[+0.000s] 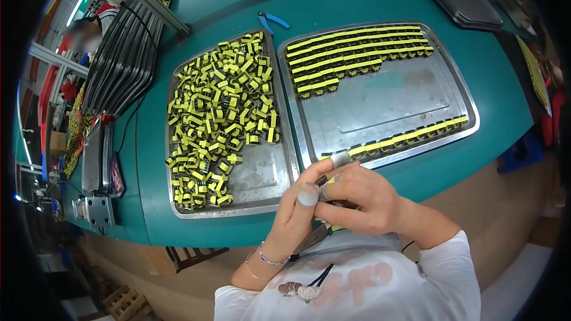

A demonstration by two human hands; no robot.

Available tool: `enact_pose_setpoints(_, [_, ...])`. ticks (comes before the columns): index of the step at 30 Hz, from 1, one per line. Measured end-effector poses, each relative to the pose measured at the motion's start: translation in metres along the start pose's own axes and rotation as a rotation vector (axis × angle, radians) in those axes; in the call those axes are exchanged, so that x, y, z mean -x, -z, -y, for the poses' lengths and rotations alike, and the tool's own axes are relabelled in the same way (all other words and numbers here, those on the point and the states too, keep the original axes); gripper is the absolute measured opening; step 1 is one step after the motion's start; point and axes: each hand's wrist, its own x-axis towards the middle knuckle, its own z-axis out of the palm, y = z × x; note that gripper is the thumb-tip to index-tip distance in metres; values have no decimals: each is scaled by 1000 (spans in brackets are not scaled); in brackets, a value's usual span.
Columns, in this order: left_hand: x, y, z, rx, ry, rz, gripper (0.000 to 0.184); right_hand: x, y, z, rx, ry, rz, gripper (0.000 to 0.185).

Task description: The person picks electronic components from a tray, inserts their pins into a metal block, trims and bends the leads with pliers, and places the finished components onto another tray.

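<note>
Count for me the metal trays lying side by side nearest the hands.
2. The left tray holds a loose heap of yellow parts; the right tray, beside it, holds some in rows. Any tray stacked beneath would be hidden.

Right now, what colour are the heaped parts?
The heaped parts are yellow and black, clearest in the head view.

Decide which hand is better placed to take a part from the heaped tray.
Probably the left hand: it lies nearer the heaped tray and its loose parts; the right hand is farther across.
</note>
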Motion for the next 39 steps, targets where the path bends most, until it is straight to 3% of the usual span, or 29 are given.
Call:
enact_pose_setpoints(5, [3, 19, 0, -41, -132, -206, 49, -3, 16, 11, 27, -76, 19, 34])
enact_pose_setpoints(8, [-1, 36, -13, -1121, -403, -602, 33, -6, 30, 2, 152, -195, -89, 39])
enact_pose_setpoints(10, [2, 50, -24, -1619, -292, -754, 36, -12, 43, -14, 189, -283, -86, 37])
enact_pose_setpoints(14, [4, 61, -19, -1762, -74, -761, 41, -25, 60, -54, 209, -489, -8, 28])
enact_pose_setpoints(18, [1, 61, -12, -1666, -140, -620, 39, -30, 61, -92, 327, -602, 143, 19])
enact_pose_setpoints(19, [0, 61, -12, -1660, -167, -590, 38, -26, 56, -104, 350, -515, 118, 18])
enact_pose_setpoints(22, [-1, 55, -14, -1555, -132, -535, 47, -28, 48, -116, 385, -556, 206, 18])
enact_pose_setpoints(25, [0, 59, -9, -1430, -252, -543, 49, -28, 38, -130, 388, -513, 200, 17])
enact_pose_setpoints(28, [0, 63, -12, -1193, -348, -535, 51, -31, 34, -135, 389, -527, 224, 17])
enact_pose_setpoints(29, [2, 65, -13, -1101, -321, -543, 41, -31, 34, -135, 388, -529, 217, 16])
enact_pose_setpoints(32, [7, 58, -24, -487, -202, -556, 31, -28, 37, -136, 384, -516, 198, 15])
enact_pose_setpoints(33, [8, 59, -23, -350, -252, -510, 28, -28, 40, -134, 386, -503, 192, 14])
enact_pose_setpoints(36, [4, 55, -17, -108, -354, -441, 30, -26, 45, -132, 380, -495, 189, 14])
enact_pose_setpoints(39, [2, 46, -15, 23, -262, -424, 31, -29, 50, -125, 354, -534, 171, 16])
